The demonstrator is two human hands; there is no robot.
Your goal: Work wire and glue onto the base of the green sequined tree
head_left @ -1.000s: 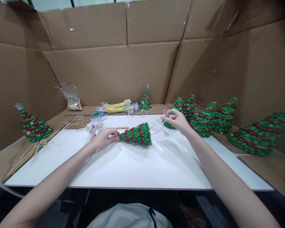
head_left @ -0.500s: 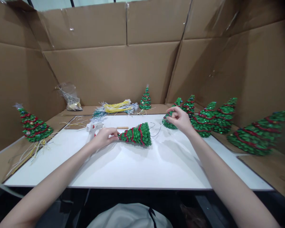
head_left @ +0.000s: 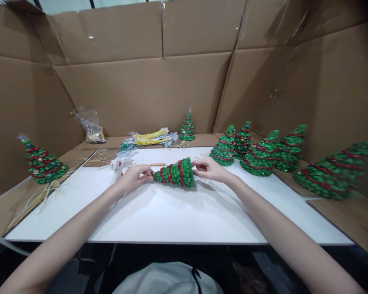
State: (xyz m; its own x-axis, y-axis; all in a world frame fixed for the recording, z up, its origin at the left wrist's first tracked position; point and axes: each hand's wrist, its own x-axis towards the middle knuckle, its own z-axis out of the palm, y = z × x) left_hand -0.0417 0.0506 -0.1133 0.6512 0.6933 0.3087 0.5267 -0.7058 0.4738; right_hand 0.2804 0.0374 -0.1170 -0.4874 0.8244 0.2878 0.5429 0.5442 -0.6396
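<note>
A small green tree with red garland bands [head_left: 176,173] lies on its side on the white board [head_left: 178,212], tip pointing left. My left hand [head_left: 135,176] is closed around its tip. My right hand [head_left: 209,169] rests against the wide base end, fingers pinched there; what they pinch is too small to make out. A white glue gun [head_left: 120,163] and a thin wooden stick [head_left: 158,165] lie just behind my left hand.
Several finished green trees [head_left: 263,153] stand along the right side, one tree [head_left: 43,163] at the left, one tree [head_left: 187,128] at the back. Yellow and white wire bundles [head_left: 149,139] and a clear bag [head_left: 90,124] lie at the back. Cardboard walls [head_left: 147,90] enclose the bench.
My right hand has come down and left from near the standing trees to the base of the lying tree. The left hand and the tree have stayed put.
</note>
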